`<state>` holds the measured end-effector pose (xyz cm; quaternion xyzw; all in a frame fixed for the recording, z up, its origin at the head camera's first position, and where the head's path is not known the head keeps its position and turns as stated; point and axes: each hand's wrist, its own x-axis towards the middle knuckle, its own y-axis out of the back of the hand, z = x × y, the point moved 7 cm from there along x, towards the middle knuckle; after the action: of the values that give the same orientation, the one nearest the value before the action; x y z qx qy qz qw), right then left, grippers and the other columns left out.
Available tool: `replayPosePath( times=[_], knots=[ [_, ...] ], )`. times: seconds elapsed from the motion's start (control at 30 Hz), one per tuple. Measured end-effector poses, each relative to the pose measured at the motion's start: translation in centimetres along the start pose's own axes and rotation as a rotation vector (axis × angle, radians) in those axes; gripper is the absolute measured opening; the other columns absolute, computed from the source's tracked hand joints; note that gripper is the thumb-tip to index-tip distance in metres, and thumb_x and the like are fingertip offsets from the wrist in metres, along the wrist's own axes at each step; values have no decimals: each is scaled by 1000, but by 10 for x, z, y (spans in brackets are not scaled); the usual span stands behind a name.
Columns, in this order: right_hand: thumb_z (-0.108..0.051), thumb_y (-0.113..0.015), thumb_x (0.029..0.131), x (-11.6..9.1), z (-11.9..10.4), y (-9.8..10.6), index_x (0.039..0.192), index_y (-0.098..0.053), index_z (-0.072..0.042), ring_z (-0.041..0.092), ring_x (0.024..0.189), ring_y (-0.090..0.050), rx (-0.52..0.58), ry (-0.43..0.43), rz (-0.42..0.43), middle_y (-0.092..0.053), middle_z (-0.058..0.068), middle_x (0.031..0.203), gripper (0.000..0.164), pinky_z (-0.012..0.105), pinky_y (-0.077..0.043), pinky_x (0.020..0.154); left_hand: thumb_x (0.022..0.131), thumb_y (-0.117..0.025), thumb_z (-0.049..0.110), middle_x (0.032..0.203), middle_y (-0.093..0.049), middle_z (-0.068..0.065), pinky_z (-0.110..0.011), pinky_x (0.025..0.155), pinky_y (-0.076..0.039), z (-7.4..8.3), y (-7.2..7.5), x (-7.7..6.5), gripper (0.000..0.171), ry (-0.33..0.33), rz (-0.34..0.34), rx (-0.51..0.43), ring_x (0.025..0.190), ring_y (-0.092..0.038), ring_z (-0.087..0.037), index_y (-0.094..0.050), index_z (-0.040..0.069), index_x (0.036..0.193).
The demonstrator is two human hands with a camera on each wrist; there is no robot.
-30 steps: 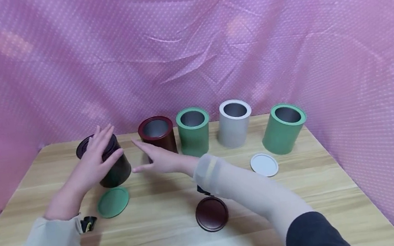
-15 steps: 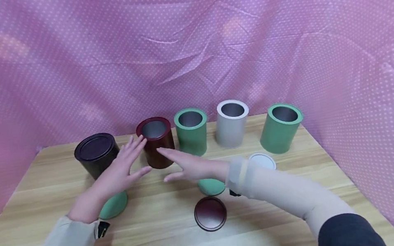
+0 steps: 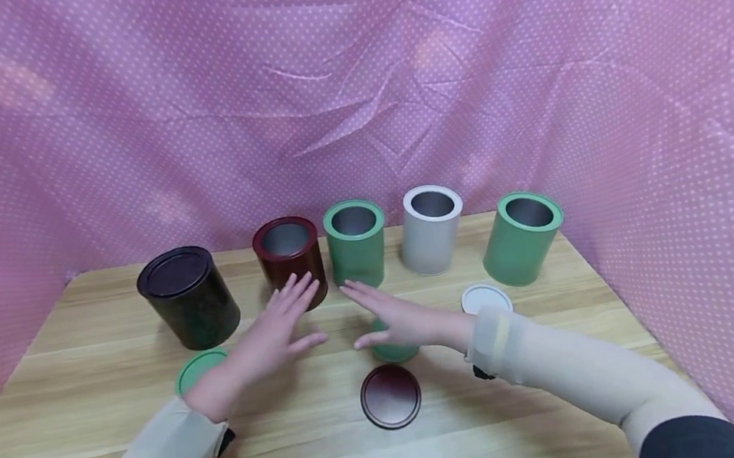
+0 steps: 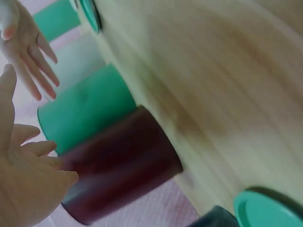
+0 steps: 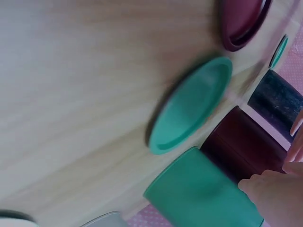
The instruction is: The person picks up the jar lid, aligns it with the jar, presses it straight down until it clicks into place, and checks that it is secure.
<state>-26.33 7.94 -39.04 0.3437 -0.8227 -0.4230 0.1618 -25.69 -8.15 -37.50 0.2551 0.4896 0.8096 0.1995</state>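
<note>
Both hands are raised over the middle of the wooden table, palms toward each other, holding nothing. My left hand [image 3: 272, 342] has its fingers spread in front of the dark red can [image 3: 289, 258], overlapping its lower part. Opposite it, my right hand [image 3: 407, 320] reaches in before the left green can [image 3: 357, 249], its fingers extended. Below that hand lies a green lid [image 5: 191, 106], partly hidden by it in the head view. A dark red lid [image 3: 390, 396] rests flat closer to the front. At the left stands a black can [image 3: 200, 313] with its lid on top.
A white can [image 3: 432, 244] and another green can [image 3: 520, 243], both uncovered, stand at the right. One white lid [image 3: 484, 297] lies before them. A second green lid [image 3: 196, 369] sits beneath the left forearm. Pink dotted cloth [image 3: 349, 92] hangs behind the table.
Both hands have moved right and toward the front, away from the black can, which shows fully now. A green lid formerly hidden by the right arm has come into view.
</note>
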Motion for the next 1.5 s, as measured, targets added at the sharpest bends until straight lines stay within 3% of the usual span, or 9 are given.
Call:
replayPosePath(
  times=[0.2,0.47,0.77,1.0,1.2,1.5],
  knots=[
    [-31,-69,90,-14,8,1,155,-16,-8,34,149,-12,-4,-6,13,-10,17,162,87,52,-23,117,89,-68,38,160,-21,-16,-57,118,-15,10,-18,2,80,-21,-71,7,148,-13,-39,-30,3,151],
    [-41,-67,89,-38,15,-5,156,-14,-7,33,149,-11,-123,2,-10,-9,17,162,92,50,-22,119,88,-67,43,160,-20,-16,-57,118,-17,22,-38,-2,83,-75,-132,13,148,-12,-38,-30,4,151],
    [-39,-72,85,-58,19,-17,152,-23,0,44,145,-17,-205,64,30,-19,24,158,92,57,-24,115,88,-66,46,158,-26,-19,-61,114,-22,39,-52,-8,83,-122,-186,72,146,-18,-43,-32,3,150],
    [-41,-70,86,-72,20,-28,152,-24,-2,45,146,-15,-238,76,-49,-17,24,159,90,58,-21,116,87,-63,54,160,-20,-19,-62,115,-19,42,-72,-14,90,-134,-249,114,147,-12,-42,-26,6,153],
    [-44,-67,87,-78,27,-37,154,-22,-5,40,148,-10,-216,63,-122,-14,17,161,89,58,-18,117,85,-63,57,160,-18,-21,-65,114,-17,41,-81,-18,92,-133,-312,85,147,-8,-45,-25,7,153],
    [-44,-70,85,-86,26,-41,152,-25,-3,39,147,-15,-228,89,-124,-18,19,160,90,57,-19,117,85,-58,63,162,-11,-17,-67,113,-16,43,-92,-26,94,-123,-412,72,147,-7,-45,-22,13,155]
  ],
)
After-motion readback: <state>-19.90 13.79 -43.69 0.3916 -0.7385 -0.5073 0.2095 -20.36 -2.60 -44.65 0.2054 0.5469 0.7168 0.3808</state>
